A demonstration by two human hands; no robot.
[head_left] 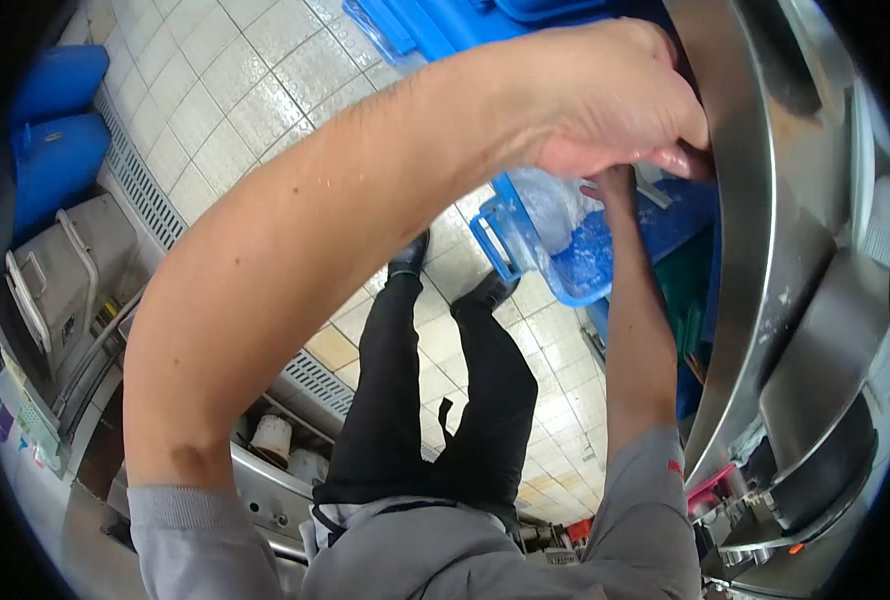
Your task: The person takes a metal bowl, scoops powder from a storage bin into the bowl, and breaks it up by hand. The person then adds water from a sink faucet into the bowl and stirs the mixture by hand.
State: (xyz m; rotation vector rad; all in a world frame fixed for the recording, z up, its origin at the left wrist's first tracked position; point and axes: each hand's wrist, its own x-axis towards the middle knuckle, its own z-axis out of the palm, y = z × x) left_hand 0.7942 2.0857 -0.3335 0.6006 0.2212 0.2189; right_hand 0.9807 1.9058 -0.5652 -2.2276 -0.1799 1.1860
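Note:
My left hand (630, 110) is closed, with curled fingers, at the edge of a steel counter (740, 200). What it grips, if anything, is hidden. Below it, my right hand (615, 183) reaches into a blue bin (580, 280), partly covered by the left one. The fingers that show there are stretched apart, beside a clear plastic bag (545, 205) with whitish contents. A pale strip-like piece (653, 193) lies to the right of those fingers. White residue clings to the bin's inside wall. A blue handle (495, 240) sticks out at its side.
More blue plastic (435, 30) stands at the top, beyond my left forearm. Blue containers (60, 165) and a grey container (75, 265) line the left side. The tiled floor (230, 150) looks wet, with drain grates (140, 170) along it. Steel pans (815, 350) sit at right.

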